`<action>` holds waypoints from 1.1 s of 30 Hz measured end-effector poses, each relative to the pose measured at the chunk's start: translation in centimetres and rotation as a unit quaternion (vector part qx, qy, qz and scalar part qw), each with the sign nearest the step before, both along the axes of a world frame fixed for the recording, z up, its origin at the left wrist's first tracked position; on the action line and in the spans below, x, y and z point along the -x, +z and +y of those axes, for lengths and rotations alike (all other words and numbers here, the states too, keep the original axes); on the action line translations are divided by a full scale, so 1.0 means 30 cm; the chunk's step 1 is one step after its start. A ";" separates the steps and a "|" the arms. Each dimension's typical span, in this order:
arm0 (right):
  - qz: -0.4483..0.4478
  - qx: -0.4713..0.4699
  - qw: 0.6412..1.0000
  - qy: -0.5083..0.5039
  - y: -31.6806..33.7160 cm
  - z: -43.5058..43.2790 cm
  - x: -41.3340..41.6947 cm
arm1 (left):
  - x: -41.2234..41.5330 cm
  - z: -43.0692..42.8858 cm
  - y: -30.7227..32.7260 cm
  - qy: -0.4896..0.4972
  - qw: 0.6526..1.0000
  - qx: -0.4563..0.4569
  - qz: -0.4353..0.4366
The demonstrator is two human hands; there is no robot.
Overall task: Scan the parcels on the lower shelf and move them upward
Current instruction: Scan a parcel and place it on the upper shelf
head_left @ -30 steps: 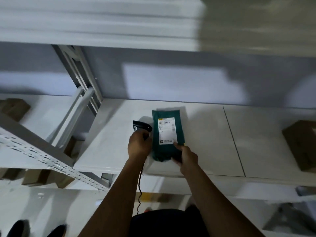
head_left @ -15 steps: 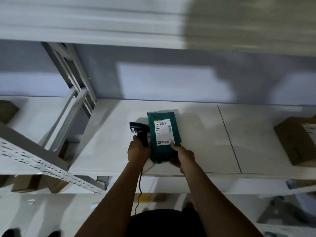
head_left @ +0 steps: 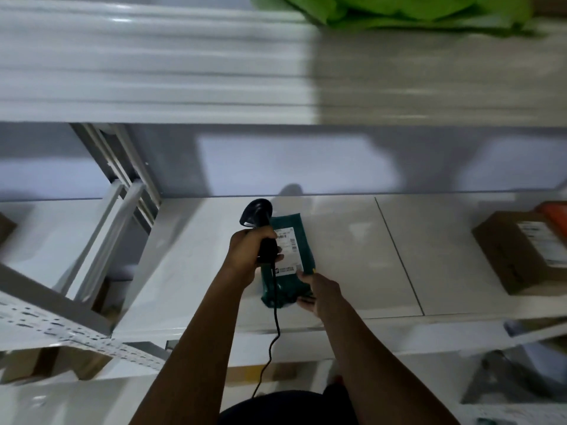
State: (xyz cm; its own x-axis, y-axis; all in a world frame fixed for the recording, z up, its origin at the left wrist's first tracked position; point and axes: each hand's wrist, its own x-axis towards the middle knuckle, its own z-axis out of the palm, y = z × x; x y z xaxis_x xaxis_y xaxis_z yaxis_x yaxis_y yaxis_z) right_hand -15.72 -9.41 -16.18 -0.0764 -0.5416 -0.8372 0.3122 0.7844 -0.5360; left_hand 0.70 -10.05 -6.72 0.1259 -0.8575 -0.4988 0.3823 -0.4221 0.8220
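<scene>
In the head view, the person's left hand (head_left: pixel 250 251) grips the handle of a black barcode scanner (head_left: pixel 257 212), with the fingers curled round it. The scanner's head stands above the fist, and the handle covers the left edge of a dark green parcel (head_left: pixel 303 240). A thin black cable (head_left: pixel 276 317) hangs from the handle down toward the person's body. The parcel is a soft flat bag with a white label (head_left: pixel 287 251) on its upper face. It seems to lie on the white shelf board (head_left: pixel 352 256) near the front edge, but the picture is dim and somewhat blurred, so the contact is not sure. The right hand (head_left: pixel 320 291) pinches the lower right corner of the parcel, the thumb on top beside the label and the other fingers at the lower end. On the same board, well apart to the right, stands a brown cardboard box (head_left: pixel 518 256) with its own label, and an orange item (head_left: pixel 556 213) touches its far corner. Above, the upper shelf (head_left: pixel 153 72) crosses the whole picture, and a bright green bag (head_left: pixel 399 10) lies on it at the top. At the lower left runs a grey perforated beam (head_left: pixel 46 328).
</scene>
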 end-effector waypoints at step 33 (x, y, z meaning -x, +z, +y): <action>-0.009 0.014 0.999 0.032 0.012 -0.003 0.020 | 0.000 0.006 0.168 -0.044 0.980 0.062 0.186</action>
State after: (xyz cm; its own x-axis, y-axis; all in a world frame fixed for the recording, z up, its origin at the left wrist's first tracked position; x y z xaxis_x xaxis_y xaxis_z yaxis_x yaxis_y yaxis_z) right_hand -16.33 -9.52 -15.83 -0.0263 -0.5678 -0.8228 0.2714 0.7881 -0.5525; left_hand 0.71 -9.85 -1.67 -0.1226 -0.9134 -0.3882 0.6313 -0.3736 0.6796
